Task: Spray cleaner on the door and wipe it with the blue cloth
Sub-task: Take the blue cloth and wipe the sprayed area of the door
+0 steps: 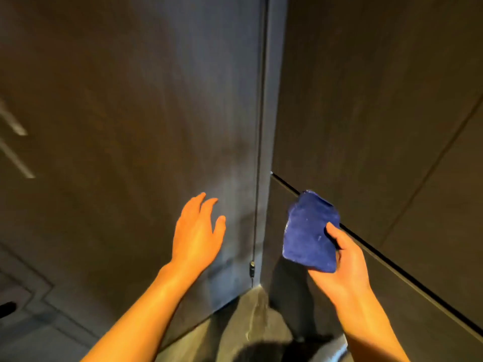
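Fingers (206, 205) of the left hand (196, 236) are spread and slightly curled, holding nothing, in front of the lower part of the dark door (130, 113); whether they touch its surface cannot be told. The right hand (345, 262) is closed on the blue cloth (311, 231), folded into a thick pad, with the thumb (333, 231) pressed on its upper face and the remaining fingers hidden beneath it. The cloth is held clear of the door, to the right of the door's vertical edge (258, 152), in front of a dark side wall (379, 100) crossed by a thin black groove (392, 267). A paler, hazy band runs down the door near that edge. Two pale bars (15, 142) at the far left are blurred and cut off by the frame. A small fitting (252, 267) low on the door edge is too small to identify. The floor (248, 322) below is dim and indistinct. No container appears in this view.
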